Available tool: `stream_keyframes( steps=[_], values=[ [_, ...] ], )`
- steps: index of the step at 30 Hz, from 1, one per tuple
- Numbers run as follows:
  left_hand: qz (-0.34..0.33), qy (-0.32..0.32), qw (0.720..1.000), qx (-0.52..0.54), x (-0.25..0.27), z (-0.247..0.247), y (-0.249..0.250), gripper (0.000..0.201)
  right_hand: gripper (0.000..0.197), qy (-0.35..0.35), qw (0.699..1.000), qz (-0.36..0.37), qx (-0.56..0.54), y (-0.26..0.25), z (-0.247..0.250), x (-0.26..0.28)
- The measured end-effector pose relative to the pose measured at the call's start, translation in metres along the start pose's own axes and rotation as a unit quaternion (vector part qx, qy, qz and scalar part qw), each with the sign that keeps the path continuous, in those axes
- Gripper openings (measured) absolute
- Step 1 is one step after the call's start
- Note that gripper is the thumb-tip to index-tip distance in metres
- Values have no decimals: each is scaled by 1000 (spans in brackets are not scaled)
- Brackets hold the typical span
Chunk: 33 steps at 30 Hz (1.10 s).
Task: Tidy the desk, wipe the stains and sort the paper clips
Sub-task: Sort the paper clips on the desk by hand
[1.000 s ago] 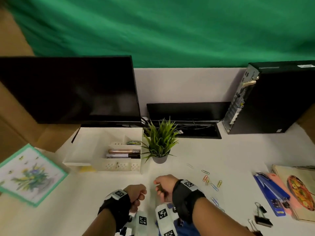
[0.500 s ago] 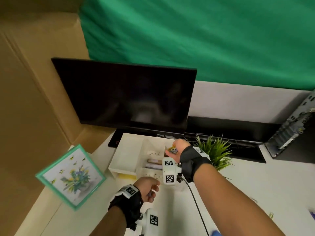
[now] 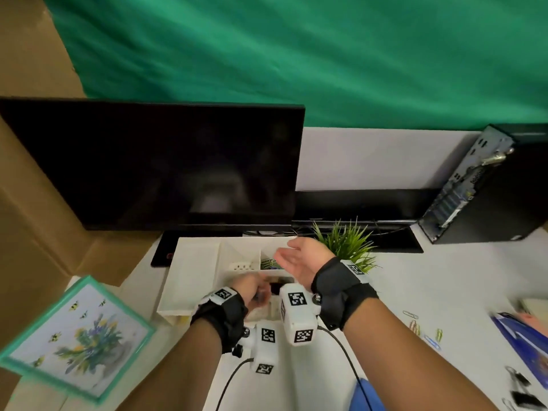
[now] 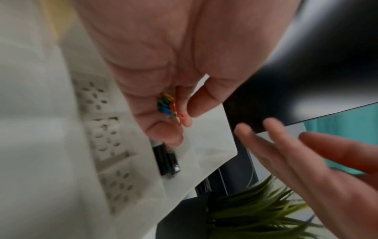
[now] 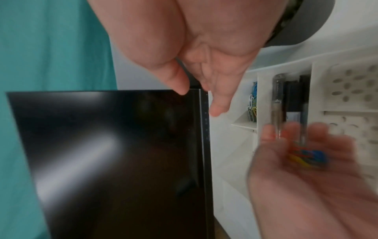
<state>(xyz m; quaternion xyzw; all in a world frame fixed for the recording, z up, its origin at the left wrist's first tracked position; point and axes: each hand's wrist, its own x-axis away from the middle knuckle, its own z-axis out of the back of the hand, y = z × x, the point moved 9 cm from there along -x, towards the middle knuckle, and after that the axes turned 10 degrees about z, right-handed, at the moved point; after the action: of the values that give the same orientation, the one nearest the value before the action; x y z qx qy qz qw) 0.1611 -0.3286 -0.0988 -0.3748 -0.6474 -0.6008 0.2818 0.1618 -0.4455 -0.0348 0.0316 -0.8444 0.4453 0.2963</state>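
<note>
We see two hands over one white organizer tray (image 3: 192, 280) that sits on the white desk (image 3: 415, 277) in front of one dark monitor (image 3: 154, 164). Our left hand (image 3: 252, 292) curls its fingers around a small bunch of coloured paper clips (image 4: 168, 105); the bunch is too blurred to count, but yellow, green, blue and orange show in it. Our right hand (image 3: 299, 259) hovers palm-up with fingers straight and spread, holding nothing, above the small compartment where more paper clips (image 3: 269, 264) already lie. In the right wrist view, the next compartment holds dark pens (image 5: 290, 100), roughly three, though their edges blur together. On the desk to the right we count about five loose paper clips (image 3: 421, 327), lying well apart from the tray. One potted green plant (image 3: 347, 244) stands just beside the right wrist, one black computer tower (image 3: 486, 185) stands at the far right, and one framed flower picture (image 3: 74, 336) leans at the left. At least two black binder clips (image 3: 522, 393) rest near the lower right corner.
</note>
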Motion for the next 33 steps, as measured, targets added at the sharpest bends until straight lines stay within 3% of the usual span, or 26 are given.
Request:
stream_keyframes(
  steps=[6, 11, 13, 15, 18, 21, 23, 25, 27, 28, 29, 31, 32, 33],
  values=[
    [-47, 31, 998, -11, -24, -11, 45, 21, 25, -99, 995, 27, -6, -19, 21, 38],
    [-87, 4, 996, 11, -30, -19, 54, 28, 22, -61, 996, 57, -23, -32, 71, 47],
    [-109, 9, 993, 36, -27, -17, 50, 41, 21, -40, 997, 60, -27, -35, 91, 50],
    [-100, 8, 994, 51, -19, -18, 40, 32, 17, -33, 998, 52, -25, -35, 109, 53],
    [-54, 40, 993, -94, -6, -21, 15, 10, 9, -48, 998, 37, -15, -34, 136, 56],
    [9, 37, 969, -244, -1, -29, -21, 10, 11, -45, 998, 28, 18, -34, 175, 54],
    [49, 29, 938, -342, 4, -39, -48, 16, 18, -15, 997, 23, 66, -33, 210, 48],
    [71, 21, 879, -472, 7, -59, -72, 25, 22, 31, 988, 21, 149, -34, 249, 39],
    [85, -5, 806, -586, 7, -87, -96, 31, 21, 63, 960, -1, 273, -35, 285, 30],
    [90, -21, 779, -620, 6, -103, -106, 31, 19, 66, 931, -15, 357, -38, 300, 28],
    [95, -35, 765, -636, 4, -118, -115, 30, 16, 61, 886, -27, 459, -41, 313, 25],
    [92, -47, 746, -657, 6, -150, -127, 24, 22, 43, 750, -27, 659, -49, 336, 18],
    [76, -48, 735, -672, 6, -166, -131, 25, 29, 43, 697, -16, 716, -54, 344, 16],
    [48, -41, 722, -689, 4, -182, -131, 29, 32, 42, 671, 1, 741, -58, 351, 13]
  ],
)
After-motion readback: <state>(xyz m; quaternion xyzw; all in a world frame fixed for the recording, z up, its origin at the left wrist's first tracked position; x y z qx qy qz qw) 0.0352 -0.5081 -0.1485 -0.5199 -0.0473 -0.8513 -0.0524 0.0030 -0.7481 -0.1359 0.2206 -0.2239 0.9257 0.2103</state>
